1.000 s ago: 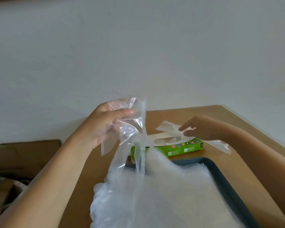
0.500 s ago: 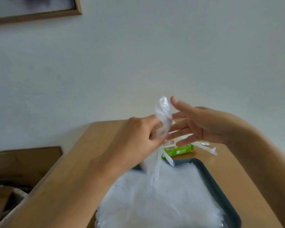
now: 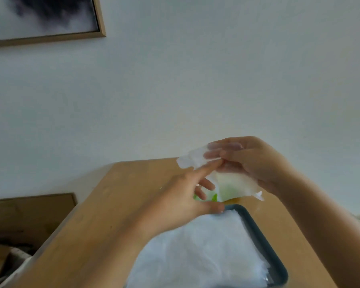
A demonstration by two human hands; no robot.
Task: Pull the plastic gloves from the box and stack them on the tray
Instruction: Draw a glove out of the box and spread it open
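A thin clear plastic glove hangs crumpled in the air above the far end of the tray. My right hand holds it, fingers curled over its upper part. My left hand is just below and to the left, fingers spread, with the index fingertip touching the glove. The green glove box is almost hidden behind my hands; only small green patches show. A dark grey tray lies on the table in front of me with a white stack of gloves on it.
The wooden table ends at a white wall behind the box. A brown cardboard box stands beyond the table's left edge. A framed picture hangs on the wall at the upper left.
The glove has passed from my left hand to my right hand. The left hand's fingers have spread and dropped lower. The camera has tilted upward.
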